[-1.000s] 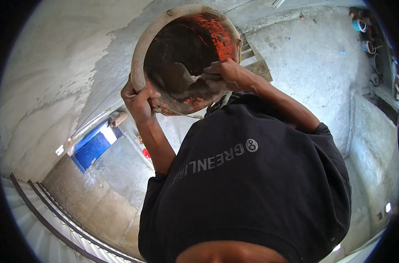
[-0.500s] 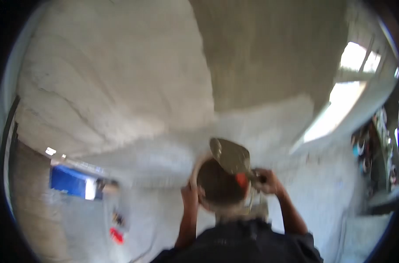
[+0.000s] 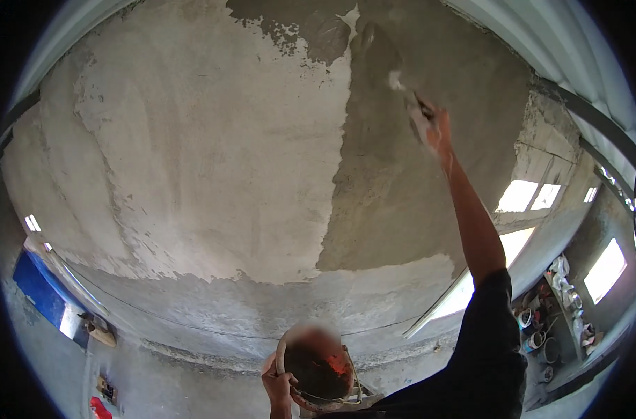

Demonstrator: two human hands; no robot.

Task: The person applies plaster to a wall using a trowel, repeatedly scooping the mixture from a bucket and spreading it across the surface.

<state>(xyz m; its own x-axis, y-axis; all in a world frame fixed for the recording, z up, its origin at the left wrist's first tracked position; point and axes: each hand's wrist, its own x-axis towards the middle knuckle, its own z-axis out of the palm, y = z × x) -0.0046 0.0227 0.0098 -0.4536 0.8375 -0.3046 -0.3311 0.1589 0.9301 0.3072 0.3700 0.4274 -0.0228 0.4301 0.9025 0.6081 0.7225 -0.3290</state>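
My left hand (image 3: pixel 279 383) grips the rim of a round bucket (image 3: pixel 318 366) at the bottom centre; dark wet mortar and an orange patch show inside it. High on the right, my right hand (image 3: pixel 436 129) is closed around the handle of a trowel (image 3: pixel 405 87), held up at the wall. The trowel's blade is blurred and lies against or close to the dark wet plaster (image 3: pixel 415 188). Left of that plaster, the wall coat (image 3: pixel 227 153) is paler and drier, with a ragged border between them.
Bright window openings (image 3: pixel 517 195) are on the right. Shelves with buckets and bags (image 3: pixel 562 307) stand at the lower right. A blue panel (image 3: pixel 42 286) is at the far left, with a red object (image 3: pixel 100 408) below. Metal roofing (image 3: pixel 569 49) slopes above.
My right hand has risen from beside the bucket to high on the wall with the trowel. The view has tilted up, and the bucket with my left hand sits lower and further left.
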